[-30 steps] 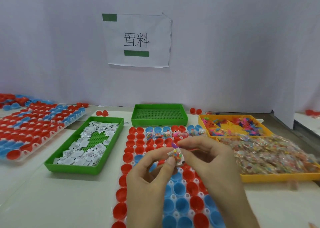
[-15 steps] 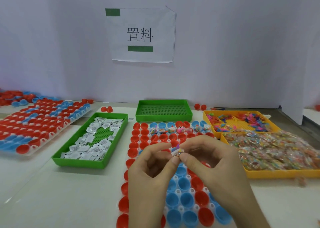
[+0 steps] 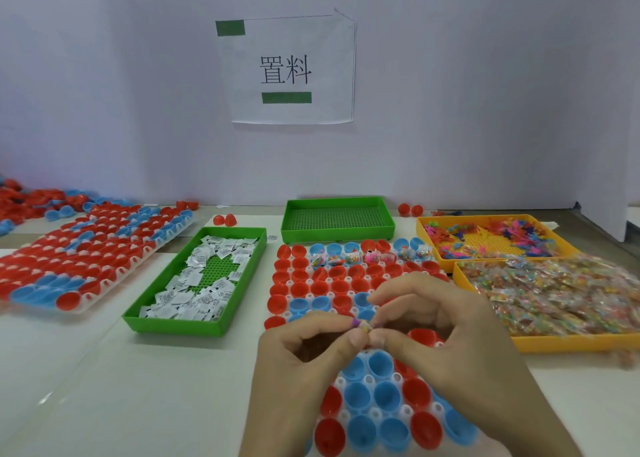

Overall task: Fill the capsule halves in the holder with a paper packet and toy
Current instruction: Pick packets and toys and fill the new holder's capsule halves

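A white holder (image 3: 374, 413) full of red and blue capsule halves lies in front of me. Several halves in its second-farthest row hold small colourful packets (image 3: 351, 258). Above the holder's middle, my left hand (image 3: 304, 359) and my right hand (image 3: 450, 338) meet fingertip to fingertip and pinch one small colourful toy packet (image 3: 362, 325) between them. A green tray of white paper packets (image 3: 204, 276) sits left of the holder. To the right, an orange tray (image 3: 554, 297) is heaped with clear toy packets.
An empty green tray (image 3: 337, 218) stands behind the holder, and an orange tray of loose plastic toys (image 3: 485, 236) at the back right. A second holder of capsule halves (image 3: 79, 259) lies far left, with loose halves (image 3: 31, 203) behind it. A white wall with a paper sign closes the back.
The small packet has been folded tighter between both hands' fingertips; less of it shows. The hands stay above the holder's middle and my view has shifted slightly.
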### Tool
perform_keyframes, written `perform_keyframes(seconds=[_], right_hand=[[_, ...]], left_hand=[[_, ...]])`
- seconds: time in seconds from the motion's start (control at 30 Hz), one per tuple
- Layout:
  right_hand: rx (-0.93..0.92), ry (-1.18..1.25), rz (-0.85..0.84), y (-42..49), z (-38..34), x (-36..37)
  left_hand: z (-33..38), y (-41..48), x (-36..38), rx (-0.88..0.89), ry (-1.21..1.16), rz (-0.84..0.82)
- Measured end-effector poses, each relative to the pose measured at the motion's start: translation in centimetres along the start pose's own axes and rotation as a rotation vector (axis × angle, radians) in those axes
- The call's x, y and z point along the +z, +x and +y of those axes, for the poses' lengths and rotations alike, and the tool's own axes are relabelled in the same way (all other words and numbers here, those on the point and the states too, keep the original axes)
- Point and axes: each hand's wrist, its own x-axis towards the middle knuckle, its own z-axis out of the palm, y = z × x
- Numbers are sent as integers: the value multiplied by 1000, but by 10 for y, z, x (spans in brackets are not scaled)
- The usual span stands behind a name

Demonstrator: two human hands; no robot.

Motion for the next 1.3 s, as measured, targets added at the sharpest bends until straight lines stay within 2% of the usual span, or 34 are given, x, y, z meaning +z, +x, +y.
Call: perform_keyframes(seconds=[0.1, 0.27, 0.43, 0.6, 0.9, 1.3], right_hand=[[-41, 33, 44, 0, 0, 1], [-53, -13, 244, 0, 7, -17], [-45, -16, 320, -4, 9, -29], [-37, -13, 332, -3, 10, -29], [-50, -22, 332, -4, 14, -35], [-53, -39, 330, -4, 15, -35]], left_hand=[[10, 4, -8, 31, 29, 78], [18, 65, -45, 66, 320, 206], [-3, 142, -66, 63, 647, 191], [-38, 173, -61, 49, 859, 149], [-66, 173, -52, 71, 909, 123], [-73, 178, -56, 139, 1096, 120]])
